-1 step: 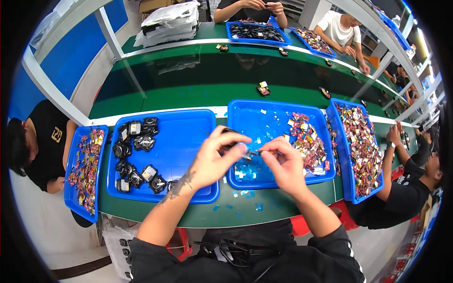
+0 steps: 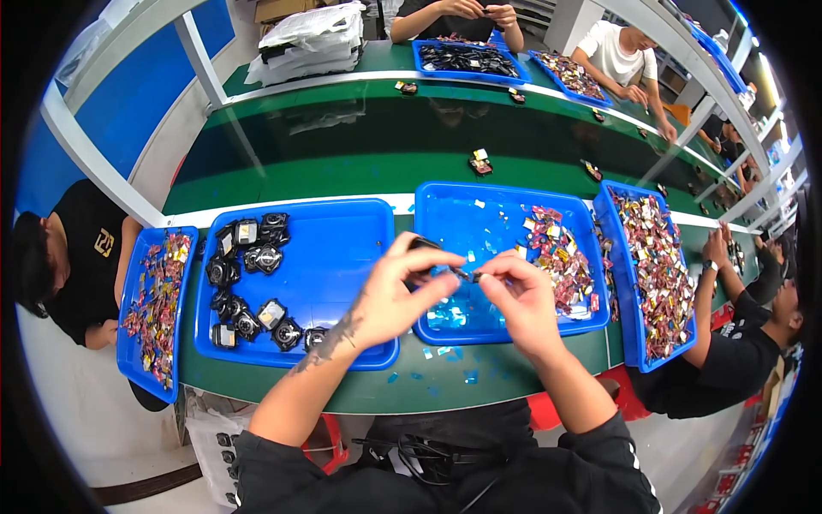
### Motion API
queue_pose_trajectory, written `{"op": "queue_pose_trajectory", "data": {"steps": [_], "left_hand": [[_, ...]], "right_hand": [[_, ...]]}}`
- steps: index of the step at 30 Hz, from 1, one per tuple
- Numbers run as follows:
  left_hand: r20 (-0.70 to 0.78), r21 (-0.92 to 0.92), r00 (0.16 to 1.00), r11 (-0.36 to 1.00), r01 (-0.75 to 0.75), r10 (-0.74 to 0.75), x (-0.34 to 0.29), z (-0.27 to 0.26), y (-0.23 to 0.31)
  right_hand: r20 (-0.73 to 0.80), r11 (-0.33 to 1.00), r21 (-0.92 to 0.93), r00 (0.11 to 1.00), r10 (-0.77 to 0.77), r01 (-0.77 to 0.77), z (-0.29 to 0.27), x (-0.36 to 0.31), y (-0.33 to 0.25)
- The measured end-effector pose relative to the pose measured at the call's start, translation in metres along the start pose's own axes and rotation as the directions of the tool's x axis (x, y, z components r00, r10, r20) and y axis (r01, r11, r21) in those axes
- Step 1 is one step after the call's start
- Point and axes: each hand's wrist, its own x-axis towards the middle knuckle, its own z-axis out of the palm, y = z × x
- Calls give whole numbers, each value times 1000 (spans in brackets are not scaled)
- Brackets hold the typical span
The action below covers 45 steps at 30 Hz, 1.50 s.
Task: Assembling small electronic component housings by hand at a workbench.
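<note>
In the head view, a small dark part (image 2: 467, 275) sits between the two hands, above the near left area of the middle blue tray (image 2: 514, 336). Its visible sliver runs roughly left to right, from the left fingertips to the right ones; the rest is hidden, so its full long axis cannot be told. The left hand (image 2: 409, 287) has thumb and forefinger pinched on its left end, with a black piece (image 2: 425, 243) showing just beyond the knuckles on the far side; whether that belongs to the same part is unclear. The right hand (image 2: 524, 300) has thumb and forefinger closed together at its right end. Both hands touch it, so neither is nearer.

Against the earlier frame, the left fingertips lie further right and the gap between the two hands is narrower, leaving less of the part exposed. The black housings (image 2: 245, 324) in the left blue tray (image 2: 342, 358) and the reddish pieces (image 2: 565, 270) on the middle tray's right side look unchanged.
</note>
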Motion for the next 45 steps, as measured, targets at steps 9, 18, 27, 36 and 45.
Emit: {"op": "queue_pose_trajectory", "data": {"steps": [9, 18, 27, 36, 45], "left_hand": [[-72, -79, 994, 994, 81, -87, -6, 26, 3], [-26, 75, 997, 994, -76, 78, -12, 27, 5], [-44, -34, 999, 999, -33, 32, -20, 27, 22], [-30, 473, 838, 746, -469, 545, -13, 26, 10], [-242, -149, 963, 985, 88, -122, -17, 34, 4]], "right_hand": [[-26, 940, 306, 986, 168, -152, 11, -7, -13], [173, 988, -51, 973, 155, -148, -12, 6, -30], [162, 953, 142, 956, 246, -269, -11, -9, -44], [396, 613, 501, 792, 466, -611, -13, -1, -10], [21, 884, -467, 1000, -4, 13, -5, -3, -4]]}}
